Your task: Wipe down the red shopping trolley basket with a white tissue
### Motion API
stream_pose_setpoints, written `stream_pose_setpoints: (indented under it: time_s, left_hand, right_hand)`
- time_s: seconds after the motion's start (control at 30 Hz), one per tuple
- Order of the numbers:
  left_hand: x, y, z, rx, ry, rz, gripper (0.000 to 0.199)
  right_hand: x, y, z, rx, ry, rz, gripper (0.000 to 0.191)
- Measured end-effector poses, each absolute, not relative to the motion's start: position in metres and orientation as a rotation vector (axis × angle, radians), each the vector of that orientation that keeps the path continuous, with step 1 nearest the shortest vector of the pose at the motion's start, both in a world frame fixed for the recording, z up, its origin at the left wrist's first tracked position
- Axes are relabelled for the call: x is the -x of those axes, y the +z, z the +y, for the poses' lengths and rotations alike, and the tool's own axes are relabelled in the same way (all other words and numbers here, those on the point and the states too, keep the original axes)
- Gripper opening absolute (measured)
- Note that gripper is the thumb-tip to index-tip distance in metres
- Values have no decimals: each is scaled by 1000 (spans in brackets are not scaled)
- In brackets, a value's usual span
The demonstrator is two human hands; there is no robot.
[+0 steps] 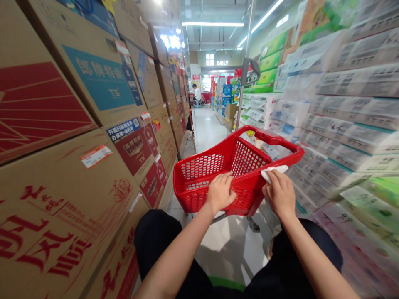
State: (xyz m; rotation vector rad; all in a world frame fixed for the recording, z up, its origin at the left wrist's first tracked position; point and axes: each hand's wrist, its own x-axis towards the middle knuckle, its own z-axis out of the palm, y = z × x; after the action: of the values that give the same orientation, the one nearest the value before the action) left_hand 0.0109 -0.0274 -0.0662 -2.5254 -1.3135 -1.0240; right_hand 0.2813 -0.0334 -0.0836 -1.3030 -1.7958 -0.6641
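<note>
A red plastic shopping cart [204, 160] stands in front of my knees, turned sideways, with its handle at the right. My left hand [220, 192] grips the near rim, fingers over the edge and thumb outside. In my right hand [280, 192] is a folded white cloth or tissue [274, 171]; which of the two I cannot tell. It presses on the rim close to the cart's handle [285, 145]. No goods show in the visible part of the basket.
Stacked cardboard cartons [102, 79] wall the left side. Wrapped paper packs [346, 112], blurred, are piled high at the right. Behind the cart rises a metal pole [242, 93]. Down the aisle floor [207, 124], a person [197, 96] sits far off.
</note>
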Motion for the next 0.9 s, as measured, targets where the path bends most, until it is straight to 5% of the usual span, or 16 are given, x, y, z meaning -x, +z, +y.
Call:
stream_pose_setpoints:
  time_s: [0.5,0.9]
  left_hand:
    - [-14,-63,-23,2546,-987,-1323,47]
    - [-9,-66,-22,2541,-1015,-1310,49]
  right_hand:
    - [-206,-97,-44,1079,-506,-2170,58]
    - [-324,3,-44,1348,-782,-1392,42]
